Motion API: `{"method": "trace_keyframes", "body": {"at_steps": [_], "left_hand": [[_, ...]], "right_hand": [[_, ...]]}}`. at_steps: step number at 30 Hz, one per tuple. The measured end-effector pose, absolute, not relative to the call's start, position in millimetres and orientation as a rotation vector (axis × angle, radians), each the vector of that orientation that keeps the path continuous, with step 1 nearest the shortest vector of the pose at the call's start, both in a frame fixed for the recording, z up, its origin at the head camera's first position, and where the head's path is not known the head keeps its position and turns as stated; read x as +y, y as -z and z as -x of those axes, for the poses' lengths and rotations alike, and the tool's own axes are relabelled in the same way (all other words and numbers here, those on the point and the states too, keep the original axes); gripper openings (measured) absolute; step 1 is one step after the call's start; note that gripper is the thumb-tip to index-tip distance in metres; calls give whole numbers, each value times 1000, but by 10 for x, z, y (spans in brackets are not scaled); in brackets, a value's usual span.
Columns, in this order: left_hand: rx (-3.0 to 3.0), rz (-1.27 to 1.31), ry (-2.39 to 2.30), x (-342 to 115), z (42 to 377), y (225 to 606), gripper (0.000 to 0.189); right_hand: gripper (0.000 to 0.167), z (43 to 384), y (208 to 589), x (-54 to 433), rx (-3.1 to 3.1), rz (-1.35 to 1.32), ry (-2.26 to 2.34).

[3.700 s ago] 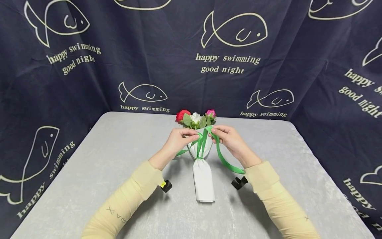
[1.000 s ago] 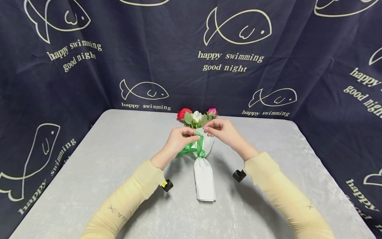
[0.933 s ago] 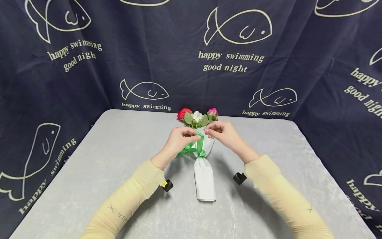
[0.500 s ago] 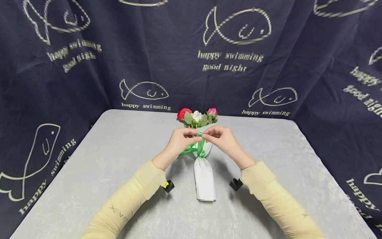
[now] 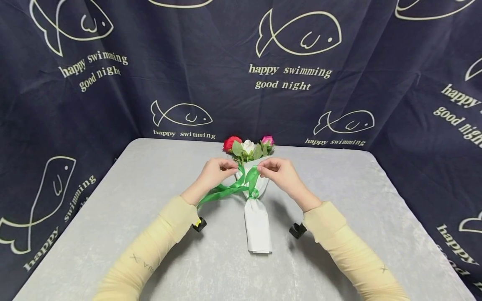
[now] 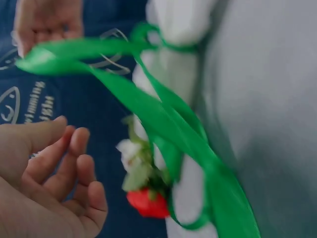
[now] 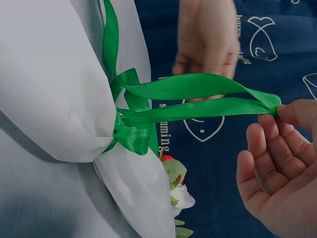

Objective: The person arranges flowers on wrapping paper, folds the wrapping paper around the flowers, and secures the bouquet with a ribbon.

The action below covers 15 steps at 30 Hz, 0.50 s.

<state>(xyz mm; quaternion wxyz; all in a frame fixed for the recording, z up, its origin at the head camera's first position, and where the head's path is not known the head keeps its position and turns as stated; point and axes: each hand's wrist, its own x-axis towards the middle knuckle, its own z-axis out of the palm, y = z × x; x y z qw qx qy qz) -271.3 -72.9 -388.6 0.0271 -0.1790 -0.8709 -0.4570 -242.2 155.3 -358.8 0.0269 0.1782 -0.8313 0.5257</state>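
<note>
In the head view, a bouquet wrapped in white paper (image 5: 258, 228) lies on the table, tied at its neck with green ribbon (image 7: 193, 87). A red rose (image 5: 232, 144), a white rose (image 5: 248, 146) and a pink rose (image 5: 267, 140) show at its far end. My right hand (image 5: 280, 171) pinches the bend of a ribbon loop between thumb and forefinger, pulling it up from the knot. My left hand (image 6: 54, 173) is beside the ribbon, fingers loosely bent, with nothing between thumb and fingertips in the left wrist view. Ribbon tails run left under the left wrist.
A grey cloth-covered table (image 5: 113, 234) bears the bouquet. Dark blue curtains (image 5: 229, 62) with fish prints hang behind it and along both sides. A black wrist camera (image 5: 199, 225) sits under the left cuff, another black camera (image 5: 297, 230) under the right.
My right hand came in and took the ribbon loop from my left hand. The left hand then let go and moved left. Earlier, both hands held ribbon loops.
</note>
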Motion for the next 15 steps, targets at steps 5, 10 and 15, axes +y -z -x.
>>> {"method": "trace_keyframes", "body": {"at_steps": [5, 10, 15], "left_hand": [[-2850, 641, 1236, -804, 2773, 4025, 14], [-2922, 703, 1171, -790, 2806, 4150, 13], [-2952, 721, 1167, -779, 2803, 4179, 9]], "right_hand": [[19, 2417, 3562, 1558, -2570, -540, -1644], [17, 2422, 3551, 1545, -2570, -558, -1649], [16, 2442, 3554, 1537, -2563, -574, -1694]]}}
